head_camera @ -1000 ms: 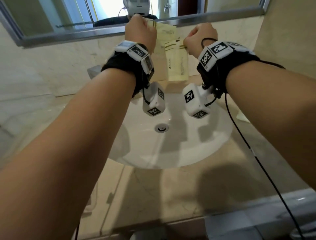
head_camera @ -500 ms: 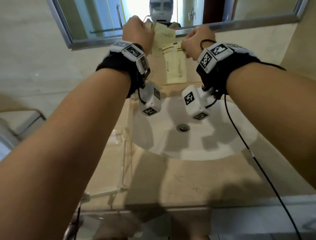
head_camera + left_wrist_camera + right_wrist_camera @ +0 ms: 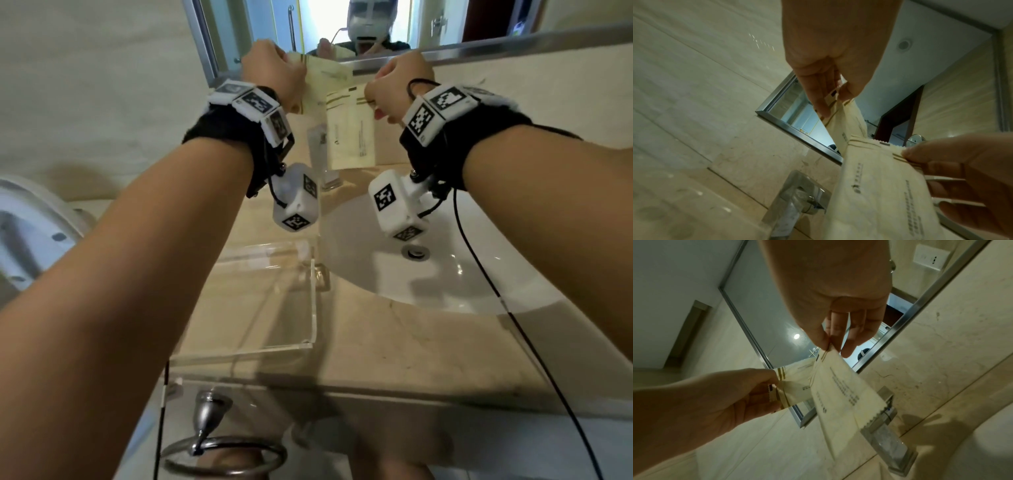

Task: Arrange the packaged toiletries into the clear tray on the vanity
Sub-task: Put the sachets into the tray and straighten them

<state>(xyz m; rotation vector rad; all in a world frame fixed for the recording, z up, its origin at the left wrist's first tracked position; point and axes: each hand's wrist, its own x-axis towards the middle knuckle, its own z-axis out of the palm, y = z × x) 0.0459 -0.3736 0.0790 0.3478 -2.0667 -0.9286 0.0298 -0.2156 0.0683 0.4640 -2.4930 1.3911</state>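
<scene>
Both hands are raised in front of the mirror, each pinching the top edge of a flat pale-yellow toiletry packet. My left hand holds the far packet. My right hand holds the near packet, which hangs down and partly overlaps the other. The clear tray sits on the vanity left of the sink, below my left forearm, with nothing visible in it.
A white sink with a drain lies to the right of the tray. A chrome tap stands behind it, below the packets. A towel ring hangs under the counter edge. A toilet is at far left.
The view has swung left, and the clear tray has come into sight. Both hands, still pinching their packets, now hang over the tap and the sink's left edge instead of over the sink's middle.
</scene>
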